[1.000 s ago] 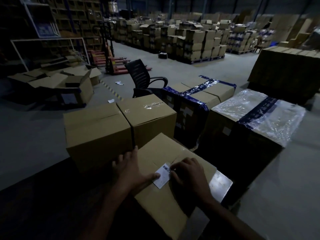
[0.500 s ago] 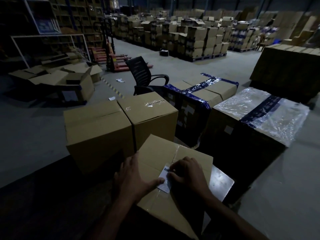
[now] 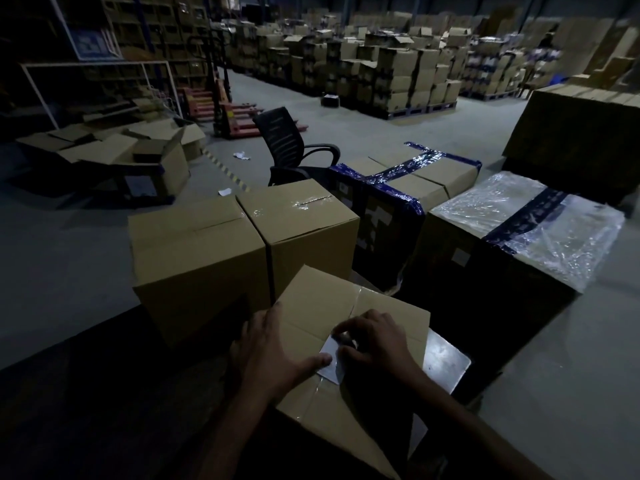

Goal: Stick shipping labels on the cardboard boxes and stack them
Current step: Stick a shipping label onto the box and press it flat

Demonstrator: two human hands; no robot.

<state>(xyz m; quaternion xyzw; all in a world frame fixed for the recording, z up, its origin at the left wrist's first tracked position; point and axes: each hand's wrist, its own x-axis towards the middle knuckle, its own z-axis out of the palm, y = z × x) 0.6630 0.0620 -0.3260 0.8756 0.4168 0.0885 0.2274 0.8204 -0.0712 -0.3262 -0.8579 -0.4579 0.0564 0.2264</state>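
Label [image 3: 331, 360] on box [image 3: 322, 306], under both hands' fingers [image 3: 341, 330].

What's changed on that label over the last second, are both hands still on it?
The right hand has slid further over the shipping label, so the printed end is now covered and less white shows. The left hand still rests on the nearest cardboard box, thumb on the label's edge. The other boxes have not moved.

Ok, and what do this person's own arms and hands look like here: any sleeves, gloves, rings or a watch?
Both arms are bare as far as the dim picture shows, with no sleeve in view. The left hand and right hand wear no gloves. I see no watch, band or ring, though the light is too low to rule out something small.
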